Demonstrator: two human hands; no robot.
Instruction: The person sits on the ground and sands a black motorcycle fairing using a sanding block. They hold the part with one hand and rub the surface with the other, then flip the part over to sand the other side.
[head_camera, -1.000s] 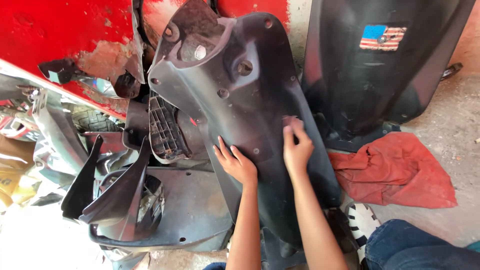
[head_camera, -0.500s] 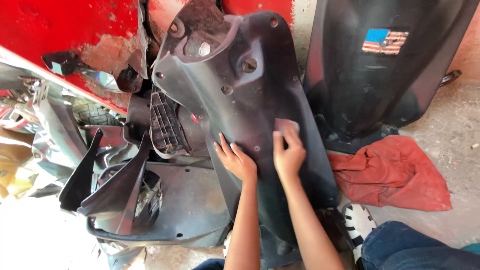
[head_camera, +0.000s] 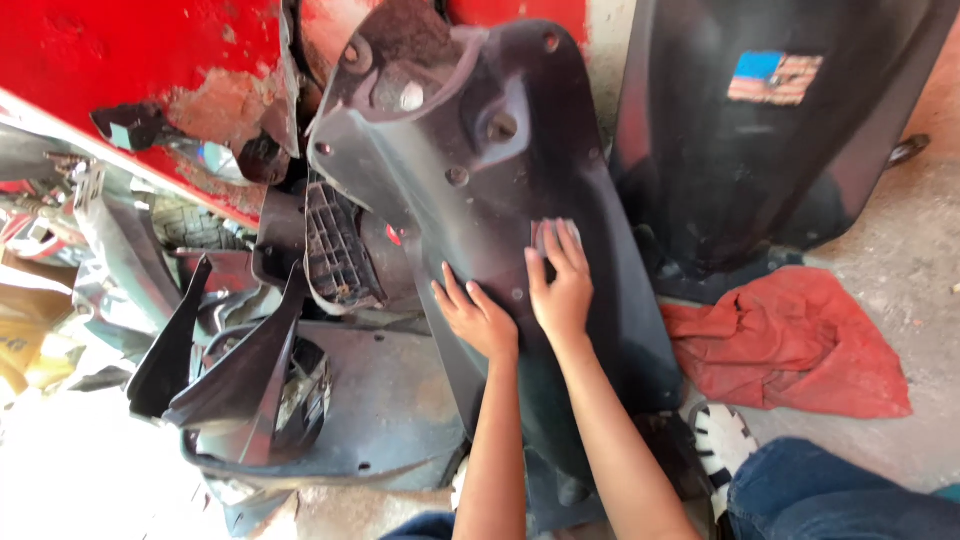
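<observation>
Fingers of both hands flat on dark panel; red cloth beside.

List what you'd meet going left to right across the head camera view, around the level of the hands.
Black pointed plastic fairing pieces → left hand → right hand, both flat on the dark scooter body panel → red cloth on the concrete floor.

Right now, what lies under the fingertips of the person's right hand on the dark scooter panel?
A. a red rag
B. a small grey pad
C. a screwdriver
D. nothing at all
B: the right hand presses a small grey pad flat against the dark scooter panel, while the red rag lies apart on the floor.
</observation>
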